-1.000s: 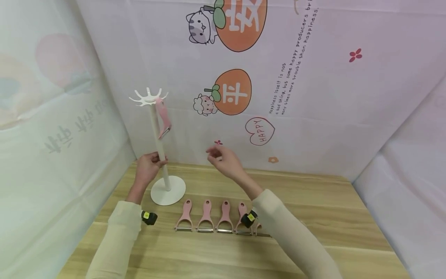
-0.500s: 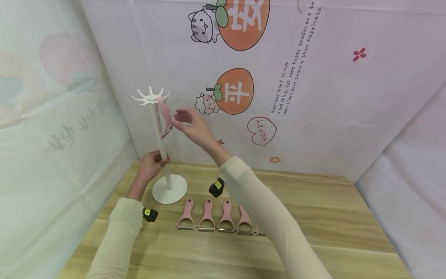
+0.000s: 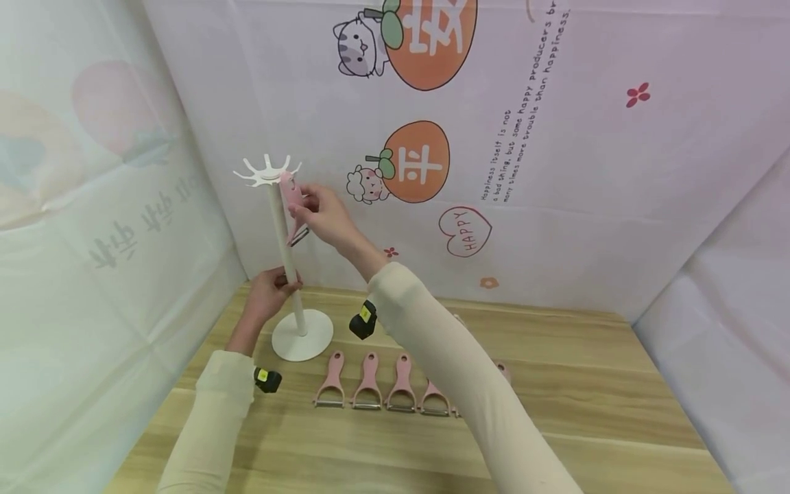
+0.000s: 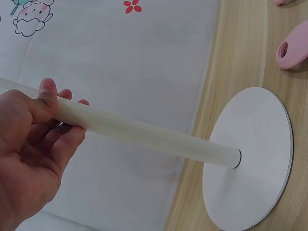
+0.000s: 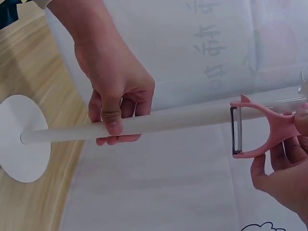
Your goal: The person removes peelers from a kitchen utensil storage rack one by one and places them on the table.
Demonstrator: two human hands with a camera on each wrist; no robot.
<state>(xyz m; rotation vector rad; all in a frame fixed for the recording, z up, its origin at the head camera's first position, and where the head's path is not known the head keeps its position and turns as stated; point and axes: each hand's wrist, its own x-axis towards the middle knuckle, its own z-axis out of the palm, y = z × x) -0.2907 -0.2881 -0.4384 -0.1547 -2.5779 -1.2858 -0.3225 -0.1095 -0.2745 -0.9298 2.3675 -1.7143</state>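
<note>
My left hand (image 3: 267, 296) grips the white pole (image 4: 144, 134) of an upright stand partway up, thumb on one side and fingers round the other. At the top, the stand has a ring of curved white hooks (image 3: 267, 168). A pink peeler (image 5: 281, 126) hangs from one hook by its handle, blade end down along the pole. My right hand (image 3: 327, 216) pinches this peeler's handle between thumb and fingers. In the right wrist view its metal blade (image 5: 236, 130) shows beside the pole; part of the handle is cut off by the frame edge.
Several pink peelers (image 3: 369, 374) lie in a row on the wooden table (image 3: 296, 446), handles pointing away; my right sleeve (image 3: 450, 363) covers part of the row. The stand's round white base (image 3: 317, 336) rests near the table's back left. Printed cloth walls (image 3: 555, 226) close in the sides and back.
My right hand has moved left to the hanging peeler and now pinches its handle. My left hand has stayed on the pole.
</note>
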